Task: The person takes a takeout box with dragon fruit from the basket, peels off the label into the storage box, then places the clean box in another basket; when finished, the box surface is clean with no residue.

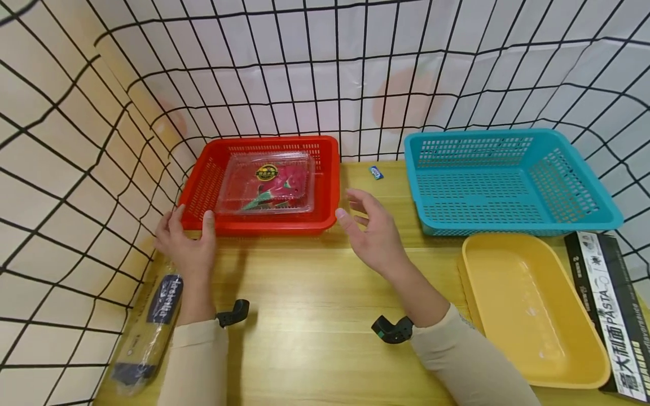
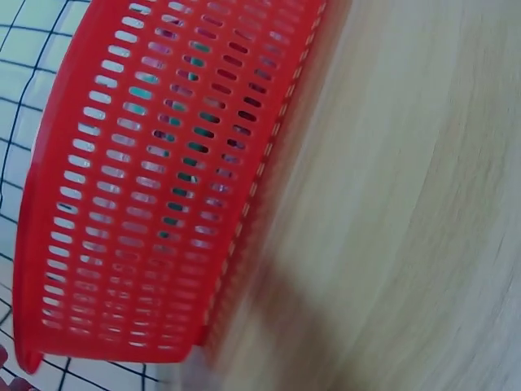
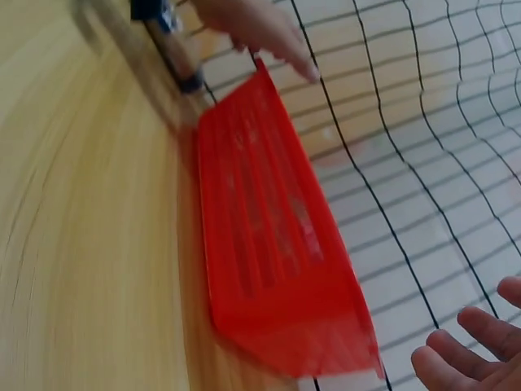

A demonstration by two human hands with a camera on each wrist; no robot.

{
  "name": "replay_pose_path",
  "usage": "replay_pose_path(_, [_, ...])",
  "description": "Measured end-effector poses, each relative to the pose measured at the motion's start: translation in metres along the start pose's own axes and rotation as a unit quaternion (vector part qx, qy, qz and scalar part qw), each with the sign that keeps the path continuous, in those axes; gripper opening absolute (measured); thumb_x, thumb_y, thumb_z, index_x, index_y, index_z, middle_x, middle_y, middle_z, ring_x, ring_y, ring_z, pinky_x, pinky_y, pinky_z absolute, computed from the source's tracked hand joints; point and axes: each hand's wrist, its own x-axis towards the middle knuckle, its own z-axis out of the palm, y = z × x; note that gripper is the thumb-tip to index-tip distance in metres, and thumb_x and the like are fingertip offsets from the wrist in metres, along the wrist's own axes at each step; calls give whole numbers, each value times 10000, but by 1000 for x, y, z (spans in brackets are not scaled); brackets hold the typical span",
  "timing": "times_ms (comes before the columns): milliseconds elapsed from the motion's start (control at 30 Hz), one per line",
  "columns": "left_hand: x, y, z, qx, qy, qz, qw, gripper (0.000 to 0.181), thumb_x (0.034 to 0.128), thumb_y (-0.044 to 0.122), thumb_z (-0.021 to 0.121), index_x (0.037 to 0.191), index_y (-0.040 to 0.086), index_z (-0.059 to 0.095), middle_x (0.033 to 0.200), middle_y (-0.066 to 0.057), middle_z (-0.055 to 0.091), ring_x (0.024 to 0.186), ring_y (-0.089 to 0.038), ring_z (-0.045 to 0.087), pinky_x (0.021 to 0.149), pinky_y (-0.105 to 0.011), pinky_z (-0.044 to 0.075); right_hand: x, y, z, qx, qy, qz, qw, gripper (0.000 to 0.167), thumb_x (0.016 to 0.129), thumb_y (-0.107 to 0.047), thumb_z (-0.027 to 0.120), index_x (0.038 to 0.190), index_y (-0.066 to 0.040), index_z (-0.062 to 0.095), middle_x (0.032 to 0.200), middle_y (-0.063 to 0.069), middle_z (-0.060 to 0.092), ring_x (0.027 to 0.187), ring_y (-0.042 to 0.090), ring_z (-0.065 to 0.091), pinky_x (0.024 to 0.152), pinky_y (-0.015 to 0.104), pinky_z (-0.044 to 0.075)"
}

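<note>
A red basket (image 1: 274,226) stands at the back left with a clear plastic box (image 1: 269,183) inside, which has a gold and black label and pink and green contents. My left hand (image 1: 189,242) is at the basket's front left corner, fingers spread and slightly bent; whether it touches the rim I cannot tell. Beside the front right corner is my right hand (image 1: 373,234), fingers apart and holding nothing. In the left wrist view the basket's slotted side (image 2: 155,179) fills the left half. The right wrist view shows the basket (image 3: 269,212) and my right fingers (image 3: 480,350) apart from it.
A teal basket (image 1: 513,228) stands at the back right, a yellow tub (image 1: 528,304) in front of it. A black pasta box (image 1: 609,316) lies at the right edge, a clear-wrapped package (image 1: 152,327) at the left. A small blue packet (image 1: 376,172) lies between the baskets. Black wire mesh surrounds the table.
</note>
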Motion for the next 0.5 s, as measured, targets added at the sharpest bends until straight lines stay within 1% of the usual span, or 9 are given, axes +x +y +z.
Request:
replay_pose_path(133, [-2, -10, 6, -417, -62, -581, 9974, 624, 937, 466, 690, 1473, 197, 520, 1628, -41, 267, 1510, -257, 179, 1204, -536, 272, 4, -3, 15, 506, -175, 30, 9986, 551, 1001, -408, 602, 1490, -196, 465, 1479, 22, 530, 1343, 240, 537, 1041, 448, 536])
replay_pose_path(233, [-3, -15, 7, -579, -32, -862, 9946, 630, 935, 465, 689, 1487, 225, 502, 1655, -31, 228, 1543, -246, 170, 1235, -544, 230, 9, -5, 27, 820, -330, 61, 9961, 554, 1001, -392, 606, 1498, -205, 449, 1519, 17, 491, 1372, 244, 516, 1069, 441, 517])
replay_pose_path(333, [-1, -19, 8, -804, 10, -983, 9919, 648, 938, 463, 690, 1506, 231, 480, 1674, -43, 196, 1556, -243, 183, 1253, -521, 216, 20, -8, 38, 1050, -372, 74, 9937, 574, 997, -399, 612, 1509, -214, 428, 1560, 25, 444, 1412, 268, 475, 1086, 456, 501])
replay_pose_path(400, [1, -21, 10, -1037, 27, -979, 9898, 652, 949, 440, 687, 1517, 211, 463, 1668, -58, 217, 1525, -240, 255, 1234, -488, 271, 29, -11, 44, 1191, -354, 87, 9922, 590, 993, -409, 610, 1516, -215, 417, 1581, 33, 415, 1440, 291, 433, 1111, 487, 475])
replay_pose_path(500, [4, -22, 13, -1458, -104, -1033, 9839, 654, 966, 386, 681, 1538, 194, 428, 1640, -52, 280, 1439, -225, 367, 1164, -432, 359, 42, -14, 52, 1251, -288, 141, 9916, 621, 979, -435, 612, 1527, -231, 402, 1591, 34, 383, 1469, 310, 371, 1113, 511, 466])
